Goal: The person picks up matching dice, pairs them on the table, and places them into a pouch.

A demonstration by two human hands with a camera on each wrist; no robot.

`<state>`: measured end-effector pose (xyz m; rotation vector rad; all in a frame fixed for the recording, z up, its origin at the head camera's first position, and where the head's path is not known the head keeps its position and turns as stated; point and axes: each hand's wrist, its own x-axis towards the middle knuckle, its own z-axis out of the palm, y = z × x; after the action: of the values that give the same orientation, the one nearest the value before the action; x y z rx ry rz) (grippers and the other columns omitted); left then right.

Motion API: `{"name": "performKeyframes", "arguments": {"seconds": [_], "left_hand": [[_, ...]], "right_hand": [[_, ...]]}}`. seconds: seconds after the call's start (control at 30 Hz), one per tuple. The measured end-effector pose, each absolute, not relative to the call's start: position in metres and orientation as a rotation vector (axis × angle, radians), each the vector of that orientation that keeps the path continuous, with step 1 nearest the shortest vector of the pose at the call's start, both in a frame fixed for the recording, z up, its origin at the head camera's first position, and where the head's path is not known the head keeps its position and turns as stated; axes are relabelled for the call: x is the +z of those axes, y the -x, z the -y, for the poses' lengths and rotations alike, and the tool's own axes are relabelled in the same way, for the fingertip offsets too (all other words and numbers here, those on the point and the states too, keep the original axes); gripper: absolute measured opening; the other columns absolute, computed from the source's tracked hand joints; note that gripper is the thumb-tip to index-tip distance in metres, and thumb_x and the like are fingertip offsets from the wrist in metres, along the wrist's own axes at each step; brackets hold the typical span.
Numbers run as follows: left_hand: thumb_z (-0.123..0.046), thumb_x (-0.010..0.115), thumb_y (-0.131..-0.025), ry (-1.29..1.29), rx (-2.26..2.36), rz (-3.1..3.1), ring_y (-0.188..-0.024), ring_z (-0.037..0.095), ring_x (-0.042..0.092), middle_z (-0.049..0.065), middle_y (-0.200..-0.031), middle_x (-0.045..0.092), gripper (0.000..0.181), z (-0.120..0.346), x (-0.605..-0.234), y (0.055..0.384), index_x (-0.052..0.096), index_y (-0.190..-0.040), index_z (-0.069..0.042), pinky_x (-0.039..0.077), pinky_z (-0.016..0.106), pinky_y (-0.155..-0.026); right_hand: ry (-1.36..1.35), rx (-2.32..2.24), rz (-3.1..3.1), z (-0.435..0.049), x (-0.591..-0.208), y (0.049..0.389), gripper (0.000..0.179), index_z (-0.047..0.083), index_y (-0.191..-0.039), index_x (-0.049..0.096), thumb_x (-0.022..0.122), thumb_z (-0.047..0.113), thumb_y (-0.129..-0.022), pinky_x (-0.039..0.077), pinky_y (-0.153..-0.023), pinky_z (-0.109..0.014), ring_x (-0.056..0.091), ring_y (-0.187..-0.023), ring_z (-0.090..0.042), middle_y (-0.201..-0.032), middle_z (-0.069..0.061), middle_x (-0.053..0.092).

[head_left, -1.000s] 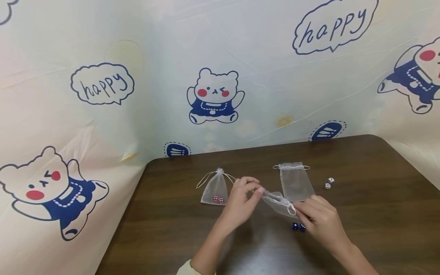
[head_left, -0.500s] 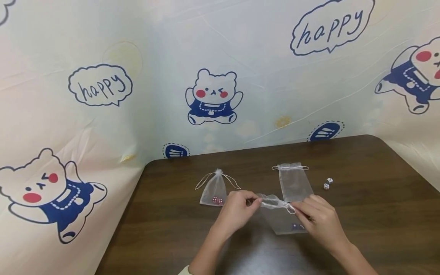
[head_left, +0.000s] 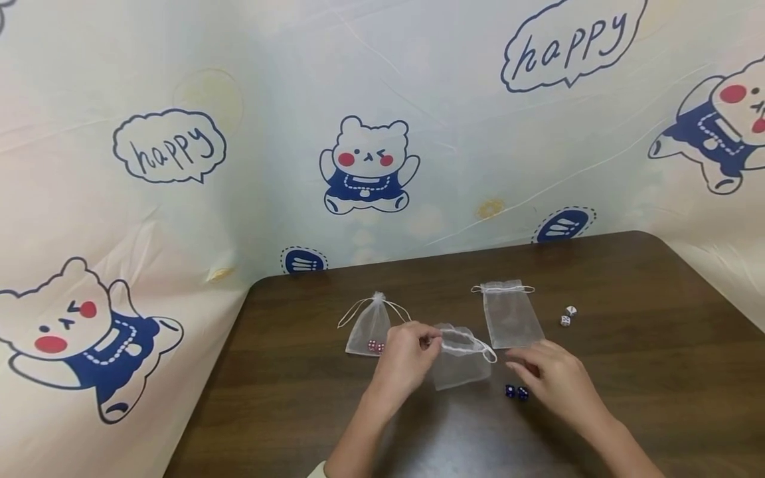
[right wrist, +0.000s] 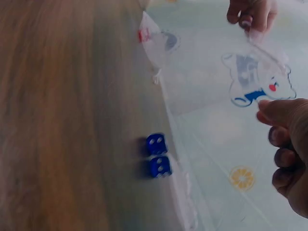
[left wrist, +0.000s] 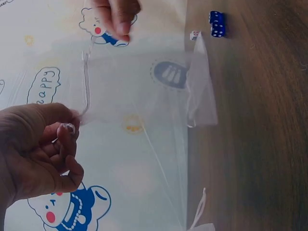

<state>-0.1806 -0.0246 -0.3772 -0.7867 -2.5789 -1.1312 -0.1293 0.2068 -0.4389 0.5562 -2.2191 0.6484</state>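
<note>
My left hand (head_left: 402,362) pinches the rim of a sheer white drawstring pouch (head_left: 460,368), which hangs above the table with its mouth partly spread. My right hand (head_left: 556,385) is apart from the pouch, to its right, fingers loosely curled with nothing visible in them. Two blue dice (head_left: 516,392) with white dots sit side by side on the table, just left of the right hand. They also appear as blue dice (right wrist: 159,155) in the right wrist view, below that hand.
Left on the brown table (head_left: 287,398), a cinched pouch (head_left: 367,328) contains red dice (head_left: 373,346), partly hidden by the left hand. A flat pouch (head_left: 510,315) lies behind the hands. Two white dice (head_left: 566,318) are farther right. A printed cloth (head_left: 454,133) hangs behind.
The right hand has let go of the pouch's drawstring. The left hand has carried the pouch leftward, so it no longer covers the blue dice.
</note>
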Motion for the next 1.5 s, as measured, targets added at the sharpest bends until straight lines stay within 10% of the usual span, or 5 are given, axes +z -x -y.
{"name": "performKeyframes", "arguments": {"seconds": [0.17,1.5], "left_hand": [[0.0,0.068,-0.078,0.74,-1.1,2.525,-0.061,0.007,0.052,0.001,-0.069,0.061,0.005,0.025,-0.377,0.182,0.072,-0.082,0.0,0.044,0.016,-0.053],[0.002,0.07,-0.076,0.778,-1.029,2.475,-0.058,0.005,0.052,0.0,-0.066,0.06,0.007,0.017,-0.38,0.177,0.072,-0.083,0.001,0.041,0.012,-0.052]], "right_hand": [[-0.404,0.639,2.532,-0.212,-0.445,0.127,0.015,0.014,-0.081,0.072,0.079,0.011,-0.068,0.035,-0.049,-0.02,0.04,-0.06,0.002,-0.068,0.017,0.051],[-0.295,0.667,2.984,-0.224,-0.452,0.125,0.009,0.018,-0.079,0.07,0.076,0.015,-0.073,0.047,-0.057,-0.036,0.06,-0.07,-0.012,-0.075,0.009,0.064]]}}
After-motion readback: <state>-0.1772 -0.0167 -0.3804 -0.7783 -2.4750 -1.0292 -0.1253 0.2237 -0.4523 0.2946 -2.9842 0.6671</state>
